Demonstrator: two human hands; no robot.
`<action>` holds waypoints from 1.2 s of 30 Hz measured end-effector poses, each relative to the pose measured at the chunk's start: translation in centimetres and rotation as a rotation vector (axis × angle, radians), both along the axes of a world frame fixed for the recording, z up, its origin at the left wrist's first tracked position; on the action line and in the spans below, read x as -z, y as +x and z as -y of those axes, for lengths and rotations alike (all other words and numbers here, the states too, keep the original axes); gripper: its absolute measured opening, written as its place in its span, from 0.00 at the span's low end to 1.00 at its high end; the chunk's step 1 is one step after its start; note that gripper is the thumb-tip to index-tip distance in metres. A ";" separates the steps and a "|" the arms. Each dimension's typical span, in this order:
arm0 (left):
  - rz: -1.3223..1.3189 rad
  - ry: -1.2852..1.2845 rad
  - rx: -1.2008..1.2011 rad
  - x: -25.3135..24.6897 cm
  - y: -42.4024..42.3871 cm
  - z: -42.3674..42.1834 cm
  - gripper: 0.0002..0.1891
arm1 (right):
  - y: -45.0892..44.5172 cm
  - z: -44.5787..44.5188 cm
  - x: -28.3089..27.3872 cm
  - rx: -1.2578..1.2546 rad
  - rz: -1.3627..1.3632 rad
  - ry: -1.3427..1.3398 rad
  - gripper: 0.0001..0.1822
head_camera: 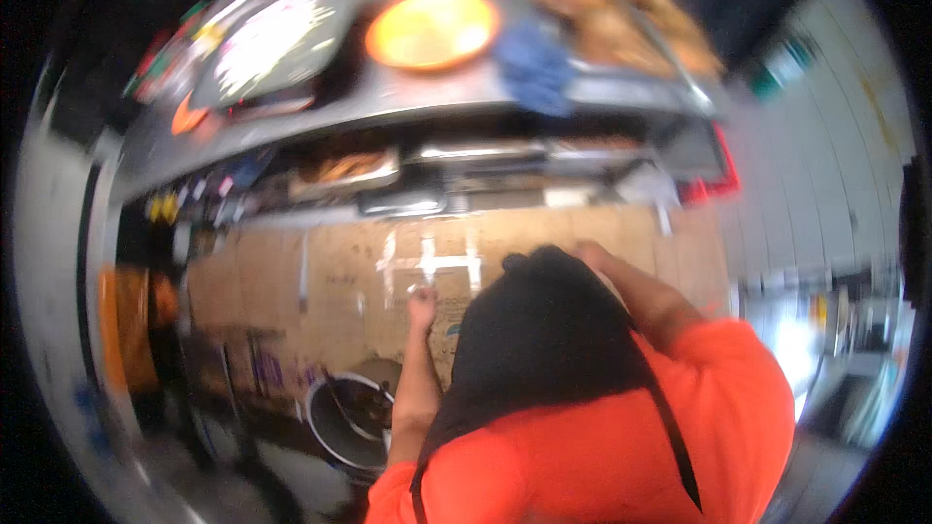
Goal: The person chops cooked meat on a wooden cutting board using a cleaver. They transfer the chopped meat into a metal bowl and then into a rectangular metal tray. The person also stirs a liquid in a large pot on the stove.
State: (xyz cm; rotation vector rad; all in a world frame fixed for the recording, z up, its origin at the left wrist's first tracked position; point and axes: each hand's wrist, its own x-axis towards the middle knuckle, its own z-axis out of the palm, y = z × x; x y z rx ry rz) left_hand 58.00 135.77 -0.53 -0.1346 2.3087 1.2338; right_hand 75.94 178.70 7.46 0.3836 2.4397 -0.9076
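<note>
The head view is blurred. My left hand hangs in front of me above brown cardboard laid on the floor, its fingers curled; something small and whitish shows at the fingertips, too blurred to name. My right hand is at the far side of my black apron, partly hidden by it, and whether it holds anything cannot be made out. Ahead stands a metal counter with an orange bowl, a blue cloth and a dark tray of white pieces.
Brown food pieces lie at the counter's right. Metal trays stand on the shelf beneath. A red-edged crate is at the shelf's right end. A round bucket stands at my lower left. White tiles are at the right.
</note>
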 end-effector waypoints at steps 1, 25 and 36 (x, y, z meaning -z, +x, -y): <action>-0.069 0.012 0.083 -3.4 -0.3 -6.1 0.18 | 4.2 -3.5 2.9 -0.074 0.046 0.210 0.23; 0.008 -0.173 -0.887 2.4 24.2 -2.0 0.15 | -27.1 15.3 -0.8 -1.298 0.066 0.041 0.20; 0.596 -0.270 -1.836 -0.7 35.5 -24.2 0.20 | -42.6 26.4 6.9 -1.585 -0.062 -0.013 0.10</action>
